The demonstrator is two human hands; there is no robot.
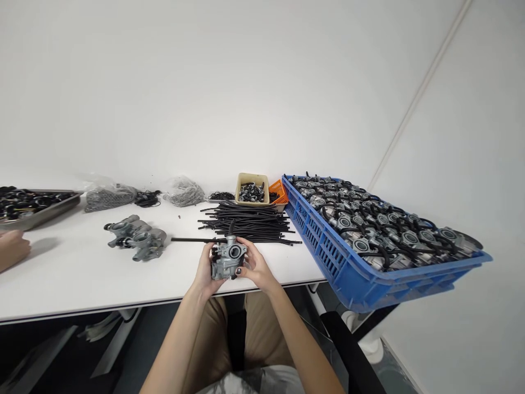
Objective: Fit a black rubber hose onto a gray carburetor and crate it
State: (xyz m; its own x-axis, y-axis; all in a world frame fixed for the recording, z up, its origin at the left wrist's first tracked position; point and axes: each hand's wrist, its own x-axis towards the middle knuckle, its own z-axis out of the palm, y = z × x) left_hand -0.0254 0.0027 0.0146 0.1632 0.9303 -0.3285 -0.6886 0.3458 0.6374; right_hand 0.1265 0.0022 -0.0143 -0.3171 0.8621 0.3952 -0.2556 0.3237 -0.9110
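Note:
A grey metal carburetor is held between my two hands just above the table's front edge. My left hand wraps its left side, and my right hand grips its right side with the thumb across the lower front. A round bore faces up toward me, and a short black hose rises from the top. Behind it lies a pile of black rubber hoses, with one hose sticking out to the left. A couple more carburetors rest on the table at the left.
At the right, a blue crate is filled with carburetors fitted with hoses. A cream bin and an orange basket hold small parts by the wall. Bags of parts, a metal tray and another person's hand are leftward.

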